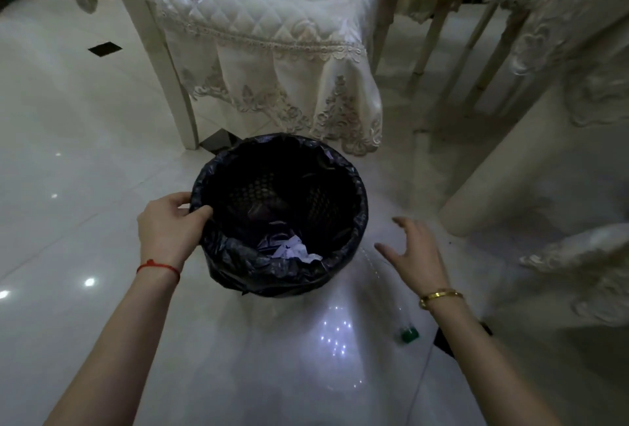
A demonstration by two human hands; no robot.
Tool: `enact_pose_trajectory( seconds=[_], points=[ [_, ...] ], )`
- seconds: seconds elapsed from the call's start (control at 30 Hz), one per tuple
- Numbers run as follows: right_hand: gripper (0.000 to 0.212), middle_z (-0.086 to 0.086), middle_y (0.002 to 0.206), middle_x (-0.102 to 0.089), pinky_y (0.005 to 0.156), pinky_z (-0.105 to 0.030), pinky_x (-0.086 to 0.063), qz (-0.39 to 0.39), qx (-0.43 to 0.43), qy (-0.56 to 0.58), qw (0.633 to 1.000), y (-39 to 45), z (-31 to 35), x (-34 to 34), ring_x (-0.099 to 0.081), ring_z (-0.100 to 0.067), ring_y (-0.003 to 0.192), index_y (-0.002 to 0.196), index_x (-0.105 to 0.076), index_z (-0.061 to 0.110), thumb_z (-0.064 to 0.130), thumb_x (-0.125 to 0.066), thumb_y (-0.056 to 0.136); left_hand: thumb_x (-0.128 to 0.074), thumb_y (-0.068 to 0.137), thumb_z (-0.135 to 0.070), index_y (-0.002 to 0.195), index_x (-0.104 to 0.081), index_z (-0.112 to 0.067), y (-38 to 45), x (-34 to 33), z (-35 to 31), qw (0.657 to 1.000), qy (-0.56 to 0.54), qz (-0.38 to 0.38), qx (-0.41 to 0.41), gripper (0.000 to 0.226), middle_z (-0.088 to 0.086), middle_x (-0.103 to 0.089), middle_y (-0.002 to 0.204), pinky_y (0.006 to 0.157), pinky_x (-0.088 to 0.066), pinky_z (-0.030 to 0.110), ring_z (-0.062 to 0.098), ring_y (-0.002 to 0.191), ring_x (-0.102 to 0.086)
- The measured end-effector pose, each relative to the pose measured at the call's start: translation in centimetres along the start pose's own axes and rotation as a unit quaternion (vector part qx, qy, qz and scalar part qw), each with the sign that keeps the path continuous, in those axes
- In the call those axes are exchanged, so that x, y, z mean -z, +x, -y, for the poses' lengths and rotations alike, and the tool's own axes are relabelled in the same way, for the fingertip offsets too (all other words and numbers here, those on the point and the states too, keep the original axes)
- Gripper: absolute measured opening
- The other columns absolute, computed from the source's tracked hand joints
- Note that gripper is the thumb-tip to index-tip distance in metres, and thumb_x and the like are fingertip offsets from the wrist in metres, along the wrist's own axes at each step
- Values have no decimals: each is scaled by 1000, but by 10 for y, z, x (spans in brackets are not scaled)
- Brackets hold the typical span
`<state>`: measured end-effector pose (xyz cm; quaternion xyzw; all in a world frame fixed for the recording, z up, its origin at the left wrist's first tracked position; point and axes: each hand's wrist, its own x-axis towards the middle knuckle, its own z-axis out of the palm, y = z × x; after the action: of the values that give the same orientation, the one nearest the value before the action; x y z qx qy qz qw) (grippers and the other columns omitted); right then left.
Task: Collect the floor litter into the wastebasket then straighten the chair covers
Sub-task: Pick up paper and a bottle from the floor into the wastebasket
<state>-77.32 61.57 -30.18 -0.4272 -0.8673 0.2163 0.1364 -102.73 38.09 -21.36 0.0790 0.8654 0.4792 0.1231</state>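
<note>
A round wastebasket point(357, 187) lined with a black bag stands on the pale tiled floor in front of me. Crumpled white paper point(294, 250) lies at its bottom. My left hand point(170, 225) grips the basket's left rim, thumb over the bag's edge. My right hand point(413, 252) hovers open to the right of the basket, fingers spread, above a clear plastic bottle point(384, 293) with a green cap point(408, 333) lying on the floor. Beyond the basket stands a chair with a cream quilted lace-trimmed chair cover point(272, 27).
A white chair leg point(177, 99) stands just behind the basket at left. A table with a lace cloth point(558, 10) and a thick pale leg point(520, 160) fills the right side. More chair legs point(439, 34) stand behind. Open floor lies to the left.
</note>
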Motion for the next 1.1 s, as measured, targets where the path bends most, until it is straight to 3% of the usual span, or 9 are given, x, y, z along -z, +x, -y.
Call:
enact_pose_trajectory(
  seconds=[0.13, 0.27, 0.4, 0.5, 0.63, 0.73, 0.9, 0.97, 1.1],
  points=[
    [79, -10, 136, -45, 102, -37, -37, 126, -88, -34, 987, -25, -36, -39, -41, -28, 124, 138, -39, 13, 48, -73, 75, -66, 73, -14, 99, -73, -15, 1, -1, 1, 1000, -3, -3, -2, 27, 7, -69, 75, 84, -56, 46, 23, 78, -68],
    [85, -9, 137, -44, 100, -35, -39, 179, -129, -41, 975, -39, -53, -59, -42, -26, 125, 139, -36, 14, 48, -75, 72, -65, 71, -16, 99, -74, -17, 0, -3, 1, 1000, -9, -2, 0, 30, 6, -71, 75, 84, -56, 45, 22, 78, -69],
    [79, -11, 132, -52, 96, -31, -41, 160, -144, 14, 976, -38, -55, -64, -51, -24, 118, 135, -42, 10, 34, -79, 71, -64, 68, -18, 97, -73, -19, 2, -2, 4, 1000, -18, 5, 2, 30, 0, -70, 71, 81, -57, 46, 22, 76, -69],
    [75, -11, 126, -56, 88, -28, -41, 96, -136, 56, 984, -32, -50, -46, -54, -25, 112, 134, -45, 9, 28, -80, 71, -63, 67, -19, 91, -72, -23, 3, 0, 5, 1000, -17, 2, 2, 26, -2, -70, 69, 81, -57, 47, 23, 75, -69],
    [71, -5, 119, -59, 84, -26, -39, -14, -71, 108, 992, -15, -28, 5, -54, -18, 103, 130, -49, 12, 22, -82, 68, -64, 68, -20, 97, -74, -19, 6, 4, 3, 1000, -8, -13, -10, 30, -2, -69, 68, 83, -56, 46, 25, 79, -69],
    [71, 2, 115, -59, 85, -26, -43, -52, 5, 133, 990, -3, 8, 52, -55, -13, 98, 128, -47, 16, 25, -83, 68, -65, 72, -15, 97, -74, -18, 7, 6, 2, 1000, -2, -23, -16, 27, 0, -70, 69, 84, -56, 46, 26, 81, -69],
    [61, 19, 112, -55, 82, -14, -44, 37, 120, 158, 979, 12, 89, 109, -53, 4, 100, 121, -47, 27, 36, -80, 70, -66, 74, -13, 98, -74, -18, 3, 6, -2, 999, 11, -22, -41, 26, 5, -73, 73, 82, -55, 38, 23, 79, -69],
    [62, 18, 115, -57, 87, -15, -45, 87, 172, 136, 972, 20, 116, 113, -54, 3, 103, 123, -48, 27, 40, -78, 71, -66, 75, -11, 97, -74, -17, 0, 7, -4, 998, 23, -21, -55, 24, 5, -71, 69, 77, -52, 32, 21, 77, -68],
    [62, 13, 116, -58, 87, -12, -44, 186, 245, 45, 951, 36, 154, 101, -55, 0, 101, 127, -51, 26, 39, -77, 73, -66, 75, -10, 95, -73, -18, -3, 12, -3, 998, 23, -12, -62, 23, 2, -71, 64, 76, -54, 34, 20, 74, -68]
  ],
)
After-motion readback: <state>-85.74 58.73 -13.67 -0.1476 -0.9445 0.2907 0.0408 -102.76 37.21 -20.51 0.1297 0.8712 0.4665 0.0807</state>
